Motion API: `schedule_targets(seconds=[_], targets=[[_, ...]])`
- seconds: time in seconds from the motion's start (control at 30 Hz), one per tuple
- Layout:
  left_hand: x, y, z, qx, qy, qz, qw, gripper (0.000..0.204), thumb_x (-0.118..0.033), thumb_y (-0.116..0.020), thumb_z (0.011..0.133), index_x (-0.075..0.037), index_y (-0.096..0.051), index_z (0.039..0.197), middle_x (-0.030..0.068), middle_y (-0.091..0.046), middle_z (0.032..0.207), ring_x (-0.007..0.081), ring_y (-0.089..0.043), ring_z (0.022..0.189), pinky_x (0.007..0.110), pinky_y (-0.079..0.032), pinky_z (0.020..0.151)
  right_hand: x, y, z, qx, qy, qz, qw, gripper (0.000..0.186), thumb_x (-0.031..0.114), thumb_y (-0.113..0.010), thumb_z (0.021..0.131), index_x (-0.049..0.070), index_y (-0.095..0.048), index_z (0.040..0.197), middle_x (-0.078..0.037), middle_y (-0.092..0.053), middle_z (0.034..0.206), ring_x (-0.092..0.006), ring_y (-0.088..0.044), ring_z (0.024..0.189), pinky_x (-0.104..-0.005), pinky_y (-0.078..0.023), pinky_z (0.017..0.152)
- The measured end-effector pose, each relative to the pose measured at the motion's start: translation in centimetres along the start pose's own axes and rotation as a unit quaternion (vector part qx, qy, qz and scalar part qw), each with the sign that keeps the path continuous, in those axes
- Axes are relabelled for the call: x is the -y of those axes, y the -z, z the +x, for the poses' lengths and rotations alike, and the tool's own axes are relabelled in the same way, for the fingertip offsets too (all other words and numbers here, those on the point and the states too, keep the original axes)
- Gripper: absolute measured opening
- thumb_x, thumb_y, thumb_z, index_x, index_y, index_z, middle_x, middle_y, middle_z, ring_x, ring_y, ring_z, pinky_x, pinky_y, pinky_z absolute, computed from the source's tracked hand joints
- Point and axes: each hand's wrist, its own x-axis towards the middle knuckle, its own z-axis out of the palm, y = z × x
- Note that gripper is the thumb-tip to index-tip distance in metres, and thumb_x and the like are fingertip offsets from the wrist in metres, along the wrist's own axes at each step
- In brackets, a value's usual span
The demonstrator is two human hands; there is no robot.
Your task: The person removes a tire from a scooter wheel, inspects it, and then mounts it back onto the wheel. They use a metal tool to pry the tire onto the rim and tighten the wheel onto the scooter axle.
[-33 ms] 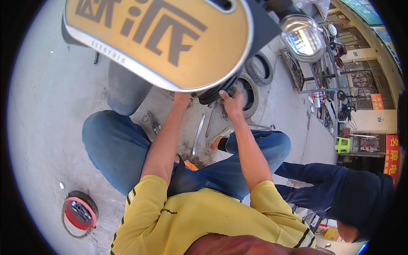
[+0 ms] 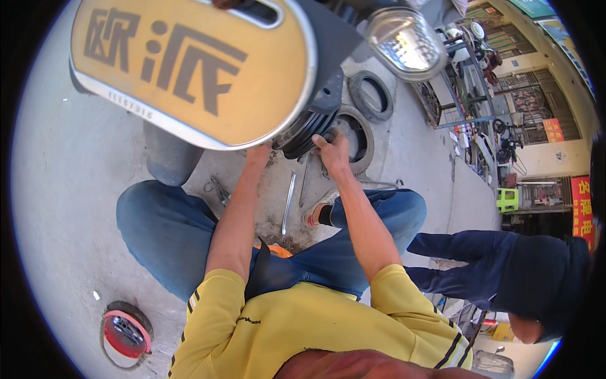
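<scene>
Beneath a yellow-orange scooter panel with dark lettering and a silver rim is a black ribbed part. My right hand is at that part's right side, thumb laid along it and the other fingers curled round behind, partly hidden. My left hand reaches up under the panel's lower edge, its fingers hidden there. A clear-lensed lamp juts out to the right of the panel. On the ground between my legs lies a long silver lever, with a thinner dark rod beside it.
One worn tyre lies just beyond my right hand, another tyre farther off. Pliers lie by my left knee. A red round tray of tools is at lower left. A person in dark clothes stands at right, near cluttered racks.
The panel and lamp have shifted left in the picture, exposing more of the black ribbed part. Both hands appear slightly farther left and lower, still at the same places on the scooter.
</scene>
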Motion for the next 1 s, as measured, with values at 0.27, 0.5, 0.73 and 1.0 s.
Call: schedule_targets(seconds=[0.27, 0.5, 0.73, 1.0], targets=[[0.9, -1.7, 0.5, 0.048, -0.012, -0.031, 0.998, 0.037, -0.022, -0.065, 0.098, 0.002, -0.073, 0.124, 0.0180, -0.078, 0.107, 0.0235, -0.071, 0.104, 0.035, -0.052, 0.093, 1.9, 3.8, 5.0, -0.145, -0.014, 0.091, 0.985, 0.037, 0.016, -0.080, 0.091, -0.009, -0.065, 0.112, -0.012, -0.072, 0.081, -0.0182, -0.070, 0.066, -0.0351, -0.057, 0.060], [-1.7, -0.1, -2.3, 0.072, 0.001, -0.028, 0.997, 0.041, -0.027, -0.066, 0.097, 0.002, -0.074, 0.125, 0.0157, -0.077, 0.111, 0.0237, -0.069, 0.108, 0.036, -0.050, 0.098, -3.1, -0.2, -1.0, -0.068, 0.065, -0.101, 0.990, 0.028, 0.009, -0.077, 0.092, -0.007, -0.060, 0.109, -0.013, -0.072, 0.085, -0.0202, -0.070, 0.068, -0.0367, -0.057, 0.061], [-1.8, 0.6, -1.9, 0.038, 0.000, -0.049, 0.998, 0.046, -0.035, -0.067, 0.098, 0.005, -0.074, 0.120, 0.0138, -0.076, 0.108, 0.0219, -0.067, 0.106, 0.035, -0.049, 0.096, -0.2, 0.8, 0.7, -0.068, 0.021, -0.019, 0.997, 0.017, 0.006, -0.077, 0.092, -0.007, -0.068, 0.099, -0.009, -0.073, 0.084, -0.0161, -0.069, 0.068, -0.0323, -0.056, 0.060], [-6.5, 0.0, -5.6, 0.070, -0.128, -0.108, 0.983, 0.042, -0.036, -0.071, 0.098, 0.004, -0.072, 0.108, 0.0076, -0.072, 0.097, 0.0151, -0.064, 0.091, 0.031, -0.051, 0.087, 1.9, 4.2, 1.1, -0.024, -0.035, 0.080, 0.996, 0.027, 0.013, -0.070, 0.100, -0.006, -0.066, 0.119, -0.011, -0.072, 0.103, -0.0185, -0.071, 0.082, -0.0313, -0.060, 0.071]])
